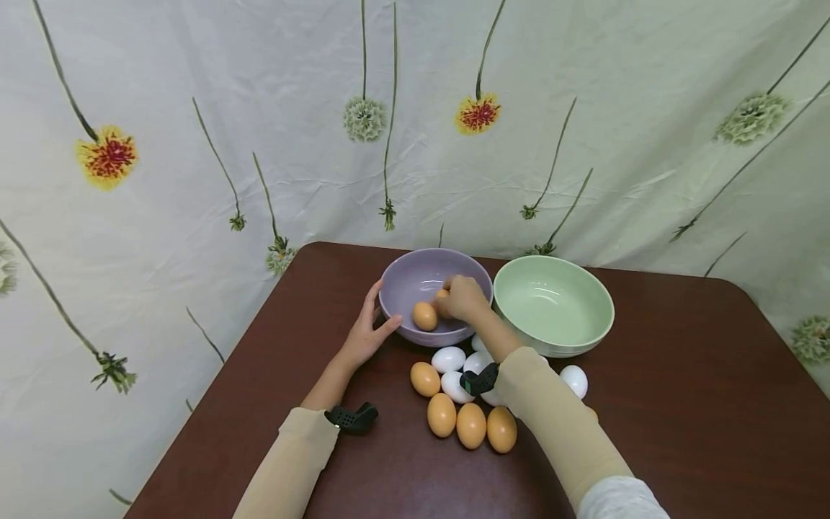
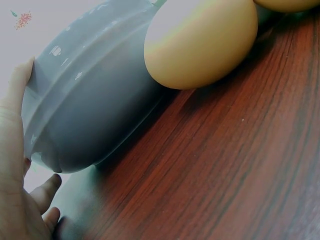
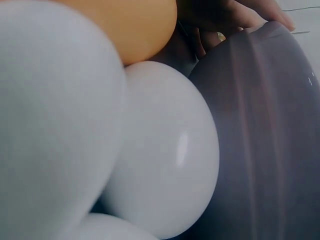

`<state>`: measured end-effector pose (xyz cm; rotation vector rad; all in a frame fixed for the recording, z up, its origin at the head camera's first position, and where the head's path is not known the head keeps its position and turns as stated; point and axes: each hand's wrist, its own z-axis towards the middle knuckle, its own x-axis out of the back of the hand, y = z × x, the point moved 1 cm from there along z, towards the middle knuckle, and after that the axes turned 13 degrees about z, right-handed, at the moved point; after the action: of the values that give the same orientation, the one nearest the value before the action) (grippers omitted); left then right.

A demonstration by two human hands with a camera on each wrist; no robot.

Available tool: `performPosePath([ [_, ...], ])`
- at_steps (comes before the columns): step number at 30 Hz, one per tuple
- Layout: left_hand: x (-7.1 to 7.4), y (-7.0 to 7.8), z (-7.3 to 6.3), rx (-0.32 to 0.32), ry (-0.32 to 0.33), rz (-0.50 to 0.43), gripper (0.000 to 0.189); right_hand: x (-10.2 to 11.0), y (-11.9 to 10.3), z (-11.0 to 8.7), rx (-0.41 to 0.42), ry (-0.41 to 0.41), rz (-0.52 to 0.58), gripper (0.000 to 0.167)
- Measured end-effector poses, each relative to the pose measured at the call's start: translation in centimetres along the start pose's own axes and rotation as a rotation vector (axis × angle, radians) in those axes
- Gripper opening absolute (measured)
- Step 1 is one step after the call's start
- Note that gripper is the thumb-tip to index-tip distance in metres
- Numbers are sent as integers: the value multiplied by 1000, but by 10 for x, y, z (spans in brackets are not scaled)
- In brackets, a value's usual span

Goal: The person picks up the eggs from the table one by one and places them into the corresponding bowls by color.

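Observation:
The purple bowl [image 1: 415,270] stands near the far edge of the table. My left hand [image 1: 364,339] rests against its left side, thumb and fingers spread along the outer wall. Inside the bowl, my right hand [image 1: 465,298] holds a brown egg [image 1: 442,295], partly covered by the fingers. Another brown egg [image 1: 424,316] lies beside it on the bowl's bottom. In the left wrist view a brown egg [image 2: 202,42] sits outside, close to the bowl [image 2: 100,95]. A white egg [image 3: 162,150] lies by the bowl wall in the right wrist view.
A green bowl [image 1: 551,277] stands right of the purple one. Several white eggs [image 1: 449,359] and brown eggs [image 1: 471,425] lie on the brown table [image 1: 389,476] in front of the bowls, some hidden under my right forearm. A flowered cloth [image 1: 292,108] hangs behind.

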<state>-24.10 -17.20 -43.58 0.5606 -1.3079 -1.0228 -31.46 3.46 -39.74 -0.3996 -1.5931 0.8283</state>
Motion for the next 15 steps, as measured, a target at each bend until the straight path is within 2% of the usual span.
performPosePath([
  [7, 0, 1, 0, 0, -2, 4, 79, -2, -1, 1, -42, -48, -52, 31],
  [11, 0, 1, 0, -6, 3, 3, 78, -3, -1, 1, -58, -29, -17, 38],
  [15, 0, 2, 0, -4, 2, 3, 78, -1, 0, -1, -38, 15, 57, 51],
])
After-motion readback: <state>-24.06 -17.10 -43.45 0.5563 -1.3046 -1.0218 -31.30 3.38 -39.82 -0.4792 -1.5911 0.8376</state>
